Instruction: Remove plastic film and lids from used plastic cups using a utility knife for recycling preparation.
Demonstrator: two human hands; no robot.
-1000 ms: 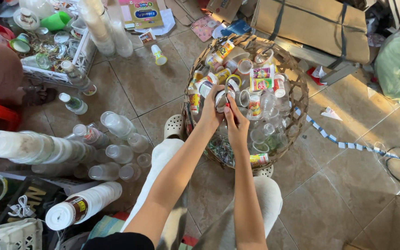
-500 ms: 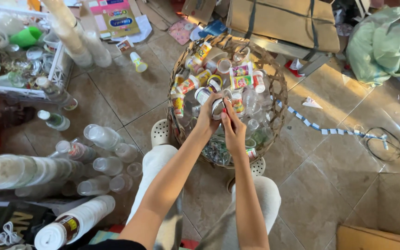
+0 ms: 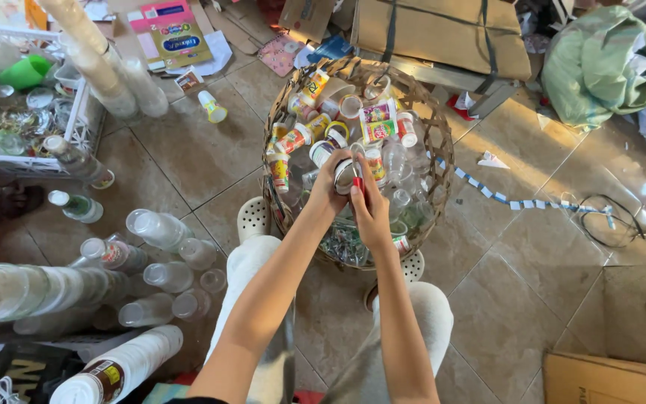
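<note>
A small plastic cup (image 3: 347, 176) with a printed wrap sits between both hands at centre frame, just above the heap in the woven basket (image 3: 434, 142). The left hand (image 3: 328, 187) curls around its left side; the right hand (image 3: 371, 213) closes on its right side, fingers (image 3: 359, 173) pinching at the rim where a red strip shows; whether that strip is a label or a foil seal I cannot tell. Judged by its thin wall, the cup is light and easily crushed, slick where the wrap is glossy; the stiffer rim or base looks the safer place to hold. Around it, the basket is piled with similar cups in yellow, red and pink wraps (image 3: 379, 112), mixed with clear plastic bottles (image 3: 396, 161). The basket rests on the tiled floor (image 3: 188, 150) between the person's knees, with pale perforated sandals at its near edge. At left of frame, stacks of nested clear cups (image 3: 31, 288) lie on their sides, and a white stack (image 3: 125, 366) lies at lower left. Flattened cardboard (image 3: 443, 34) lies at top, and a green bundle (image 3: 600, 63) sits at upper right.
</note>
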